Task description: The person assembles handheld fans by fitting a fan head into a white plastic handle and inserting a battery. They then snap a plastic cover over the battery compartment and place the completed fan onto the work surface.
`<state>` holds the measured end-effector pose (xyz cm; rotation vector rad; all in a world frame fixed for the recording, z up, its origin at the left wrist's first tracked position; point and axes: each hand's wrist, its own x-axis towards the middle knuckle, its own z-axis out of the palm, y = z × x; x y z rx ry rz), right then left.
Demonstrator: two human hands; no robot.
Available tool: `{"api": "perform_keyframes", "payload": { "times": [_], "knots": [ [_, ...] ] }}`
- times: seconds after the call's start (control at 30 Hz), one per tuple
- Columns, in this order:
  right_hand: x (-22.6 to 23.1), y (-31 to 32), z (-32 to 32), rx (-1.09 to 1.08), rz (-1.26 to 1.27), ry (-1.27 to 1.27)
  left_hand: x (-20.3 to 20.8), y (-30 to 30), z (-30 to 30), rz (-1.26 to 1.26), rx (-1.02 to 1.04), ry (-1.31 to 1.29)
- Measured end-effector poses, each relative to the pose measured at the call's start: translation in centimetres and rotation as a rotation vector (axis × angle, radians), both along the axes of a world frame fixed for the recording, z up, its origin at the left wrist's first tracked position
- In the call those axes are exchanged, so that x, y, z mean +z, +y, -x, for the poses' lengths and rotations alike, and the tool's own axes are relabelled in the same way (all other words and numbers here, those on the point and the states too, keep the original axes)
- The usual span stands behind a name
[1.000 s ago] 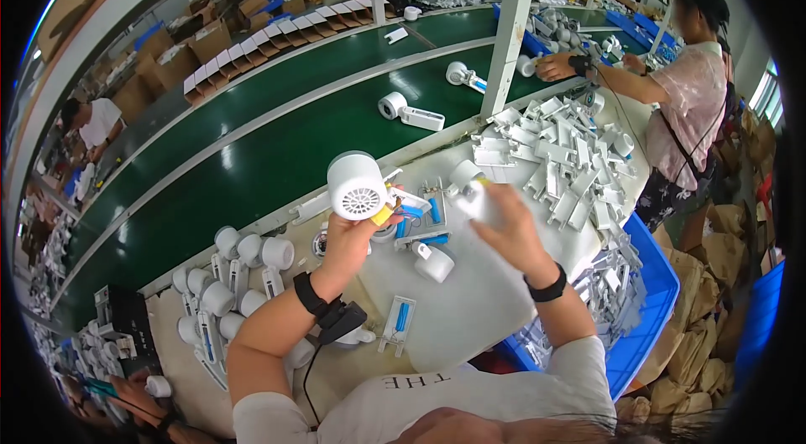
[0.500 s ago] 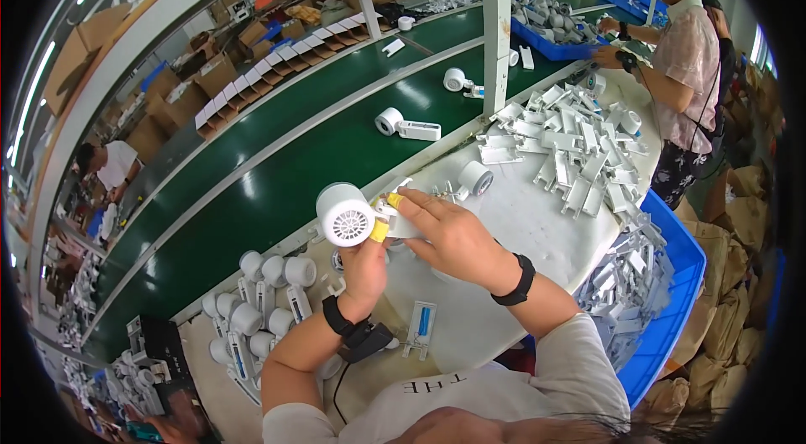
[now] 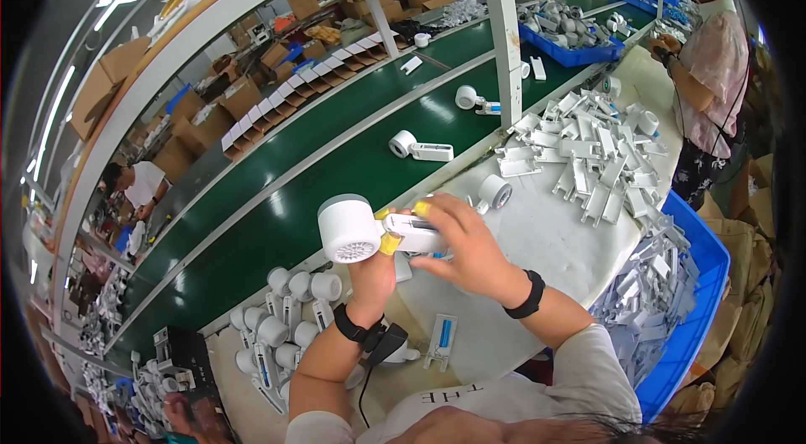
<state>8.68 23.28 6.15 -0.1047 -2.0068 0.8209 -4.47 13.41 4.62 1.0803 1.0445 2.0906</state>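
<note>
A white handheld fan (image 3: pixel 347 224) with a round, grilled head is held over the near edge of the bench. My left hand (image 3: pixel 372 283) grips it from below at the neck, behind the head. On the handle, a dark slot shows along the upper face. My right hand (image 3: pixel 477 253) has its fingers over the handle's far side and its thumb near the lower edge. Yellow wraps cover some fingertips of both hands. Beyond my right hand, another round fan head (image 3: pixel 495 191) lies on the bench. Near my left forearm rests a white handle shell (image 3: pixel 442 342) with a blue cell.
Assembled fans (image 3: pixel 290 318) cluster at the left. White handle shells (image 3: pixel 592 150) lie piled on the right, above a blue bin (image 3: pixel 714 263) of grey-white parts. A green conveyor belt (image 3: pixel 311 184) runs behind a white post (image 3: pixel 504 33). A co-worker (image 3: pixel 709 58) stands at the far right.
The fan has turned in my hands, so its grille tips downward and its handle shows more. My right hand has moved along the handle. The co-worker's hands have drawn back from the blue tray.
</note>
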Motion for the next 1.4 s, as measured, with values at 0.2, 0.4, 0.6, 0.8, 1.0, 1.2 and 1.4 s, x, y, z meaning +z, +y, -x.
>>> {"api": "perform_keyframes", "payload": {
  "times": [0.2,0.4,0.6,0.8,1.0,1.2,1.4],
  "knots": [
    [0.4,-0.2,1.7,-0.19,-0.447,0.109,-0.3,0.2,-0.9,0.004,-0.02,-0.199],
    [0.2,0.9,0.8,0.067,-0.326,0.119,1.0,-0.3,-0.8,-0.003,-0.151,-0.328],
    [0.3,0.4,0.4,0.06,-0.377,0.06,0.3,-0.6,-0.3,0.012,-0.08,-0.186],
    [0.4,0.3,0.1,0.084,-0.387,0.029,-0.1,-0.7,-0.2,0.079,-0.017,0.02],
    [0.3,0.0,0.0,0.047,-0.449,0.034,-2.0,-0.8,0.5,0.126,0.024,0.066],
    [0.2,0.0,-0.2,0.048,-0.438,0.02,-0.3,-0.3,-0.7,0.03,0.023,0.02],
    [0.1,-0.1,-0.1,0.067,-0.415,0.082,-0.4,-0.6,-0.4,0.064,-0.038,0.077]
  ]
}}
